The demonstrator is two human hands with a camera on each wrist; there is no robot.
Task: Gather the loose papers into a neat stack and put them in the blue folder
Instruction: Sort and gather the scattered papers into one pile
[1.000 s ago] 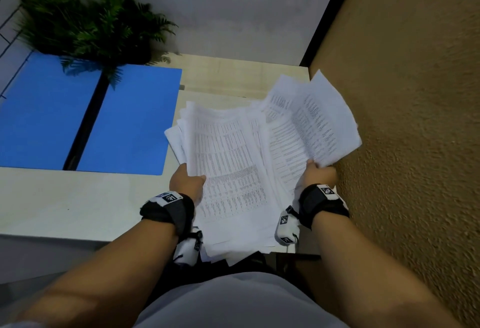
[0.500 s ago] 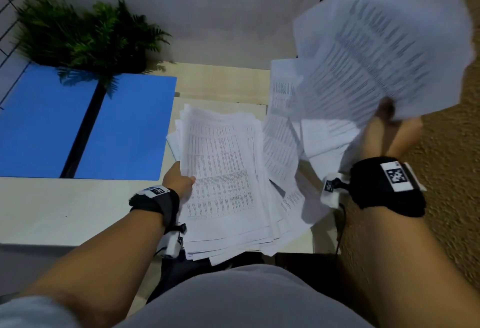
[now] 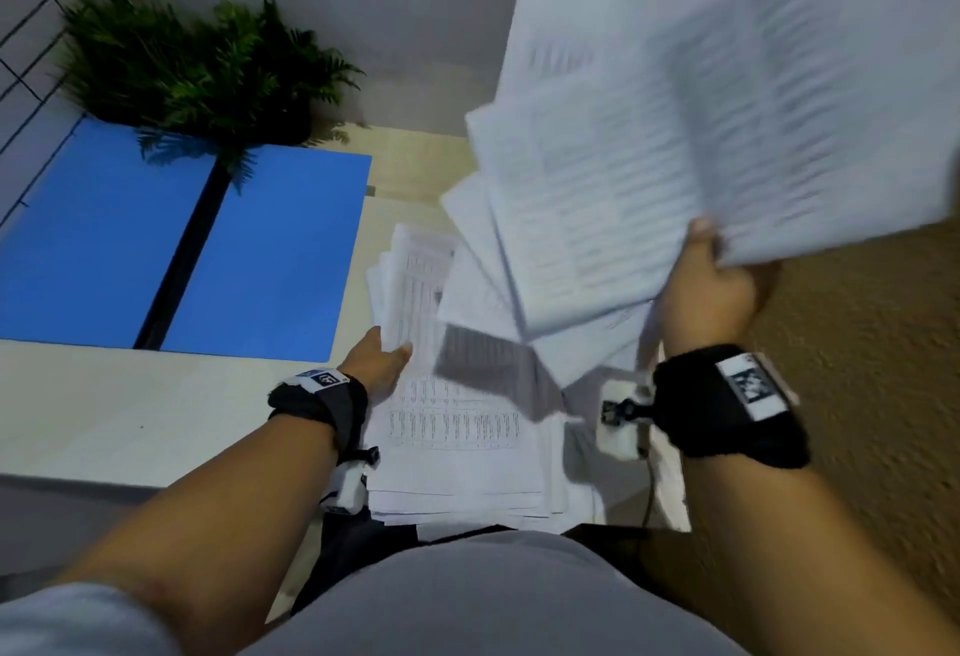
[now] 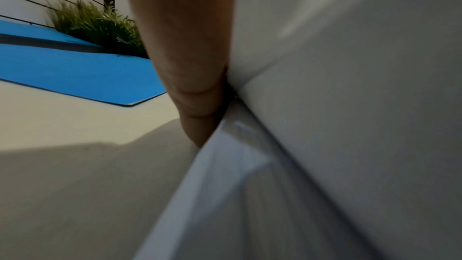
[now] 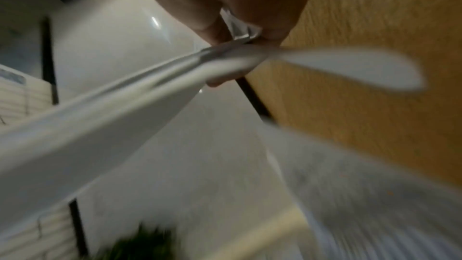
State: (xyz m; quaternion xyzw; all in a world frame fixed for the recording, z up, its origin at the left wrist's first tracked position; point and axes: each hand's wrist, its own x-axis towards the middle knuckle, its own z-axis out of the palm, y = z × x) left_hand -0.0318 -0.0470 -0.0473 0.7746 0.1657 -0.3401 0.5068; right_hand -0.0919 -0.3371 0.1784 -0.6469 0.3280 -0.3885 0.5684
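A pale worktop (image 3: pixel 130 416) was seen from above, with two bare forearms reaching forward, each wrist wrapped in a black band carrying a small camera. A fanned bundle of printed papers (image 3: pixel 701 125) was held raised in the air at the right, blurred, its sheets splayed apart and its lower edge pinched in the right hand (image 3: pixel 711 292), whose thumb and fingers were curled around it. In the right wrist view the same sheets (image 5: pixel 105 118) were seen squeezed between thumb and fingers (image 5: pixel 225 78). A second, thicker stack of papers (image 3: pixel 457 427) lay on the worktop near the person's body, its edges uneven and its near end hanging past the worktop's edge. The left hand (image 3: pixel 376 362) was set against the stack's left edge, thumb lying on the top sheet; in the left wrist view a finger (image 4: pixel 192 86) was pressed along the side of the pile, though whether the fingers were curled under it could not be told. The blue folder (image 3: pixel 270 260) lay open and flat on the worktop to the left of the stack, apart from it, a dark spine running between its two halves. A green fern-like plant (image 3: pixel 197 68) stood at the folder's far edge, against a pale wall. A textured tan surface (image 3: pixel 872 395) rose at the right.
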